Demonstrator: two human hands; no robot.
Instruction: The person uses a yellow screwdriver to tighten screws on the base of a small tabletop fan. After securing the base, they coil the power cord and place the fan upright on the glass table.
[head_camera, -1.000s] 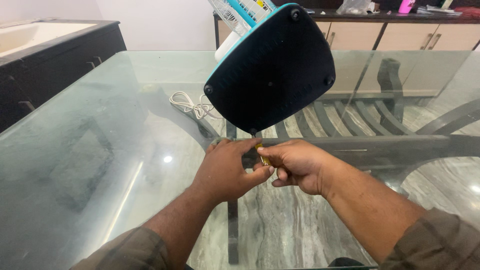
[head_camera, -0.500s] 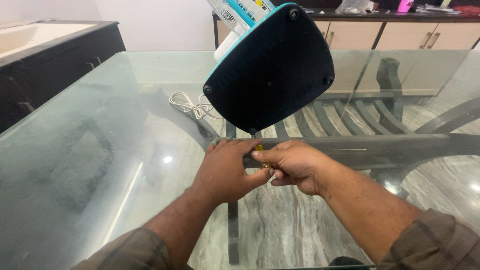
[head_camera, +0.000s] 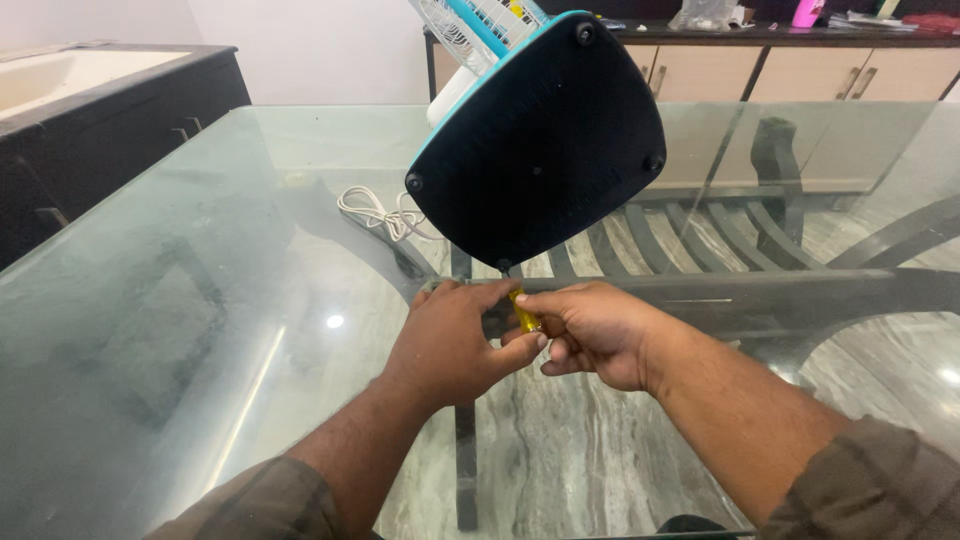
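Note:
A table fan lies tipped over on the glass table (head_camera: 200, 300), its dark base underside (head_camera: 540, 140) with a teal rim facing me. A small yellow-handled screwdriver (head_camera: 524, 312) points up at the lowest screw of the base. My right hand (head_camera: 590, 330) grips the yellow handle with thumb and fingers. My left hand (head_camera: 455, 340) is closed beside it, fingers touching the handle and the right hand. The screwdriver's tip is mostly hidden behind the fingers.
A white power cord (head_camera: 380, 212) lies coiled on the glass to the left of the fan. A dark counter (head_camera: 120, 110) stands at the left. Beige cabinets (head_camera: 800, 75) line the back wall. Chairs show through the glass.
The yellow handle shows more between my fingers than half a second ago. Both hands have stayed in place under the fan base, with only small finger shifts.

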